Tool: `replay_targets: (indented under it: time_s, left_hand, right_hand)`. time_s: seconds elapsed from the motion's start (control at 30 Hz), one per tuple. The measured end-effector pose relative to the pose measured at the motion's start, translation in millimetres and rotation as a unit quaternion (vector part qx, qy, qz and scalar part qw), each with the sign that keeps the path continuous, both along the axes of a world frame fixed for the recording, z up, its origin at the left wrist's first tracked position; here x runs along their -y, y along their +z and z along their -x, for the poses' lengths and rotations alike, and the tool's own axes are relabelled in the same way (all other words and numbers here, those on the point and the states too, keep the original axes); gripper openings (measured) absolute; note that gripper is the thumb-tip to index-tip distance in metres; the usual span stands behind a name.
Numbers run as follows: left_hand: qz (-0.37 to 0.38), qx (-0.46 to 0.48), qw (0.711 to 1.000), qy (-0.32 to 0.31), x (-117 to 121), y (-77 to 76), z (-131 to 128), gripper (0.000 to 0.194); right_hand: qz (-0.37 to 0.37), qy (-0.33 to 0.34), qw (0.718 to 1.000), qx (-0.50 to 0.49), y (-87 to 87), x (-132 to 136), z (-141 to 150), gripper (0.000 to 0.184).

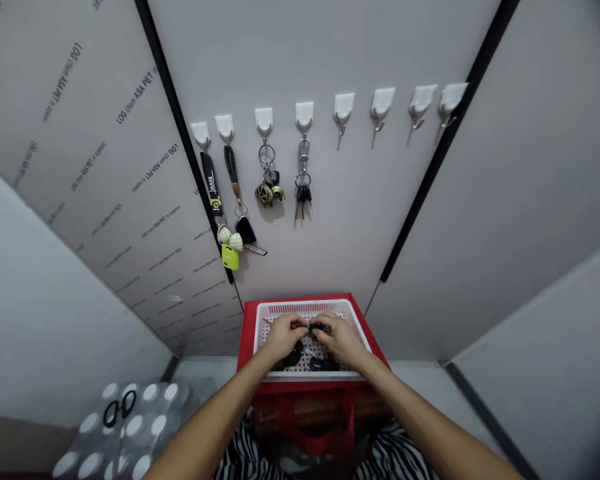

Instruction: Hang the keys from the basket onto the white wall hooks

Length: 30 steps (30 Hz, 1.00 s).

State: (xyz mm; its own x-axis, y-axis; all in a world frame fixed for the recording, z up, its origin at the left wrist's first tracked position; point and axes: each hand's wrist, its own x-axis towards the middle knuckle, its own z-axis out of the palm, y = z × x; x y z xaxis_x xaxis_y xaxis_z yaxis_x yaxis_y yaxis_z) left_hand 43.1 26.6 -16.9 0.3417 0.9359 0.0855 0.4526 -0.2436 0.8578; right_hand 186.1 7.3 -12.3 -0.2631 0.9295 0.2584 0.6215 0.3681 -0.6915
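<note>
toward the far edge of the basket, left hand and right hand pinch a small dark item, which, held by fingertips alone, could slip down among the dark things at the near edge.

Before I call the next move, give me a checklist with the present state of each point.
1. Hands at the basket: ok. The left hand and right hand are both over the white plastic basket.
2. Right hand's grip: ok, its fingertips hold a small dark item.
3. Left hand's grip on that item: cannot tell, too small and shaded.
4. What that item is: cannot tell.
5. Hung key sets: ok, one on each of the four leftmost white hooks.
6. Scissors away from the hands: ok, on the bottle pack.
</note>
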Motion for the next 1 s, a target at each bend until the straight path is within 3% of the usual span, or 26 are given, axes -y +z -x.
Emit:
replay_targets:
  time_s: [0.17, 0.3, 0.5, 0.63, 0.83, 1.0]
  left_hand:
    - [0.071, 0.084, 0.994, -0.005, -1, 7.6, -6, 0.011]
    - [0.03, 0.088, 0.996, 0.013, -1, 21.9, -11, 0.015]
    - [-0.046, 0.121, 0.992, 0.01, -10, 55.9, -21, 0.016]
    - [-0.111, 0.152, 0.982, 0.019, -23, 96.0, -32, 0.013]
    - [-0.242, 0.155, 0.956, 0.051, -39, 183.9, -48, 0.018]
    - [-0.329, 0.099, 0.936, 0.082, -48, 239.2, -55, 0.025]
  right_hand:
    - [-0.007, -0.029, 0.999, -0.046, 6.6, -1, -1, 0.015]
    - [-0.019, -0.082, 0.995, -0.062, 20.7, -4, -2, 0.02]
    - [-0.052, -0.058, 0.995, -0.058, 66.5, -16, -9, 0.02]
    - [-0.11, -0.074, 0.989, -0.061, 116.7, -28, -16, 0.02]
    - [-0.171, -0.114, 0.966, -0.157, 204.7, -53, -26, 0.018]
    - [-0.205, -0.13, 0.936, -0.256, 252.0, -81, -25, 0.021]
